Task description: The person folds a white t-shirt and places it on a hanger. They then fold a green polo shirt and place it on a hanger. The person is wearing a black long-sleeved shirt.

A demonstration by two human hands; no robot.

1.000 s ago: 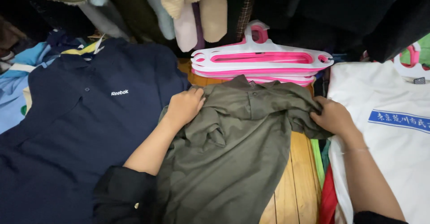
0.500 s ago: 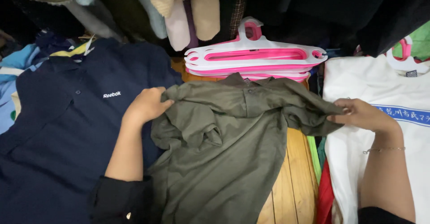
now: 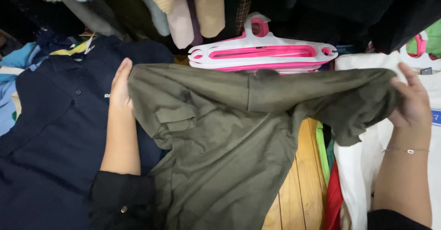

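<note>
Cloth of a soft olive-green woven shirt with a flapped chest pocket (image 3: 216, 138) is stretched between two bare hands above a slatted wooden worktop (image 3: 298, 188). The left hand (image 3: 120, 85) has its fingers tucked behind one shoulder corner, so only the back of the hand shows; the grip looks closed on the fabric there, though the fingertips are hidden. The right hand (image 3: 411, 101) pinches the opposite end, where a sleeve bunches into loose folds, with the grip clamped on that gathered cloth.

The top edge runs taut between the hands, while the body of the shirt hangs and drapes down over the worktop, partly covering a dark navy polo shirt with small buttons (image 3: 50, 133) on the left. I judge the garment light and limp: it sags wherever it is not held and creases easily, and it seems neither slippery nor fragile. The shoulder seams or the collar line would be the surest places to take hold, since these doubled layers give something firmer to pinch than the single-layer body.

Just beyond the shirt lies a stack of pink and white plastic hangers (image 3: 262, 53). A white cotton T-shirt (image 3: 367, 165) lies to the right, and hanging garments (image 3: 188, 5) crowd the top of the view.
</note>
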